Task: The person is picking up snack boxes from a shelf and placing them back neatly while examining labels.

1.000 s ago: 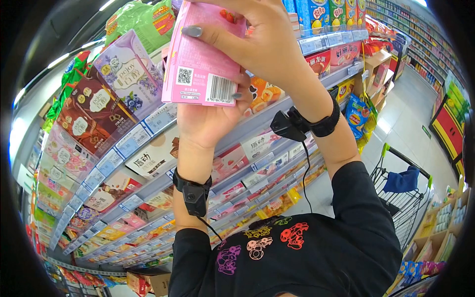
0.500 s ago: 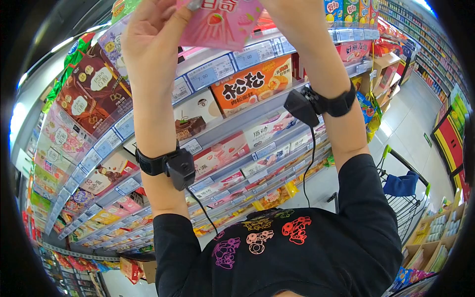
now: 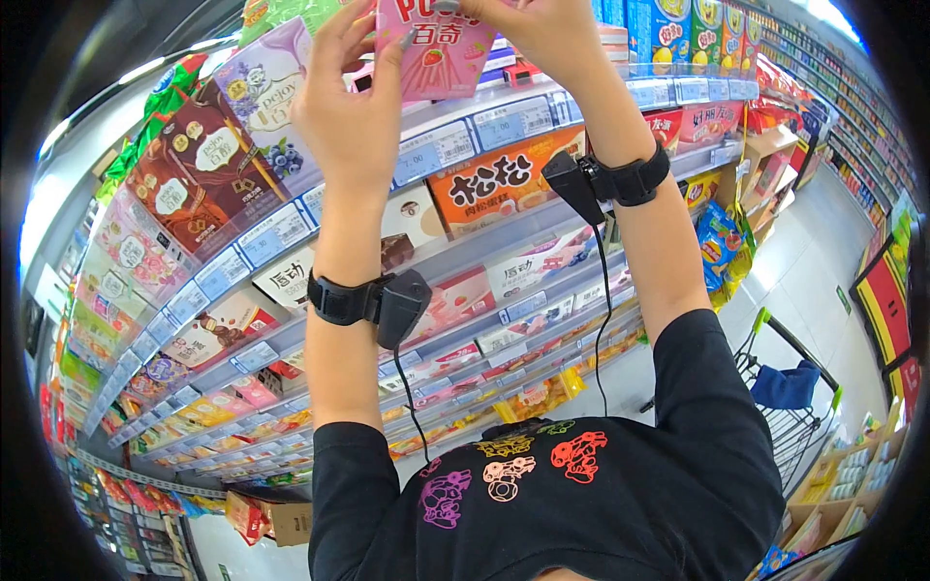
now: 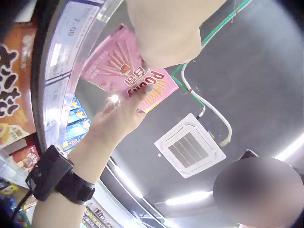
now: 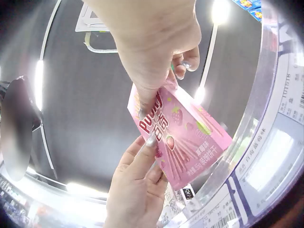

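Both hands hold a pink Pocky box (image 3: pixel 438 50), which has strawberries and biscuit sticks printed on its front. In the head view my left hand (image 3: pixel 351 121) pinches its left side, thumb on the front face. My right hand (image 3: pixel 552 34) grips near the upper edge, partly cut off by the frame. The right wrist view shows the box (image 5: pixel 183 137) tilted between my right hand (image 5: pixel 154 45) above and my left hand (image 5: pixel 137 190) below, both thumbs on the front. In the left wrist view the box (image 4: pixel 107 61) hangs beside a shelf edge.
Shelves of snack boxes curve across the front, with an orange box (image 3: pixel 504 179) under the price-label rail (image 3: pixel 450 145) and Pejoy boxes (image 3: pixel 208 155) at left. A shopping cart (image 3: pixel 790 407) holding a blue cloth (image 3: pixel 785 384) stands at right beside the aisle floor (image 3: pixel 785 247).
The box has turned from its barcode side to its printed front. My left hand has shifted from behind the box to its left side, its thumb now on the front.
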Motion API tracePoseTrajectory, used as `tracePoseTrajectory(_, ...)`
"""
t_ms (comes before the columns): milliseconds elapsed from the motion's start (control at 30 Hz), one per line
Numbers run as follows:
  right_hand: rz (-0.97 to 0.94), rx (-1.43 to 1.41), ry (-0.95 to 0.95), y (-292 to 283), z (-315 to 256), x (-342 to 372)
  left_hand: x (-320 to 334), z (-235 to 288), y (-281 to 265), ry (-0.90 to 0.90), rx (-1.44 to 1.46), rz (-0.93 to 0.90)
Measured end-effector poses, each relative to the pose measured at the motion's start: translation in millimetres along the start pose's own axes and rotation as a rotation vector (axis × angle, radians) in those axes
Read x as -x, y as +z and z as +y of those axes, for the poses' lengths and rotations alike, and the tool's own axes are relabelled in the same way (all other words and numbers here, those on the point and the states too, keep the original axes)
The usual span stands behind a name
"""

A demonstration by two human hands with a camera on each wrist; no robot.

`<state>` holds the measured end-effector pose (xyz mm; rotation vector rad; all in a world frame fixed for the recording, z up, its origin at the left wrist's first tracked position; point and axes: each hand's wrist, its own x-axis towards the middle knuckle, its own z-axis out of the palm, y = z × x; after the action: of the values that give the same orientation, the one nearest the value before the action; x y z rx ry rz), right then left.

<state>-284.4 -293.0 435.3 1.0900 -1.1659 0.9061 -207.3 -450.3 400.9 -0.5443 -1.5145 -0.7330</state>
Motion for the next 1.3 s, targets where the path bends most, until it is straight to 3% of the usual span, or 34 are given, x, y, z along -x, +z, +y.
tracePoseTrajectory(33, 0.029, -0.08, 0.03, 3.6, -0.8, 0.1, -0.5, -0.3, 0.3, 0.007, -0.004, 0.01)
tracePoseTrajectory(100, -0.04, -0.515, 0.241, 5.6, -0.5, -3.6, -1.6, -0.6, 1.1, 0.019, -0.011, 0.029)
tracePoseTrajectory(200, -0.058, -0.638, 0.349, 6.2, -13.1, -9.2, -2.8, 3.0, 0.3, 0.028, -0.047, 0.041)
tracePoseTrajectory(300, -0.131, -0.605, 0.415, 16.0, 2.1, 1.9, 9.4, -3.5, -5.4, 0.104, -0.206, -0.038)
tracePoseTrajectory(333, -0.109, -0.416, 0.306, 20.6, 6.8, 6.7, 14.9, -3.4, -6.7, 0.094, -0.228, -0.08)
tracePoseTrajectory(433, -0.312, -0.454, 0.567, 23.2, 9.0, 15.3, 35.4, -0.8, -5.8, 0.076, -0.321, -0.176)
tracePoseTrajectory(567, -0.281, -0.494, 0.461, 37.7, 17.6, 17.7, 48.7, 4.4, -4.7, 0.048, -0.458, -0.249)
tracePoseTrajectory(767, -0.44, -0.21, 0.535, 42.3, 8.0, 7.0, 57.2, 1.1, -1.4, 0.122, -0.559, -0.245)
tracePoseTrajectory(867, -0.417, -0.216, 0.508, 51.4, 15.1, 7.1, 61.8, -1.8, 0.2, 0.147, -0.614, -0.257)
tracePoseTrajectory(967, -0.346, -0.203, 0.343, 65.1, 31.0, 11.7, 62.4, -3.5, 1.5, 0.159, -0.63, -0.256)
tracePoseTrajectory(1167, -0.422, -0.243, 0.342, 66.1, 29.2, 7.6, 63.3, -5.0, 3.0, 0.148, -0.648, -0.265)
tracePoseTrajectory(1300, -0.45, -0.419, 0.45, 69.7, 41.2, 13.0, 63.1, -3.3, 4.0, 0.135, -0.685, -0.287)
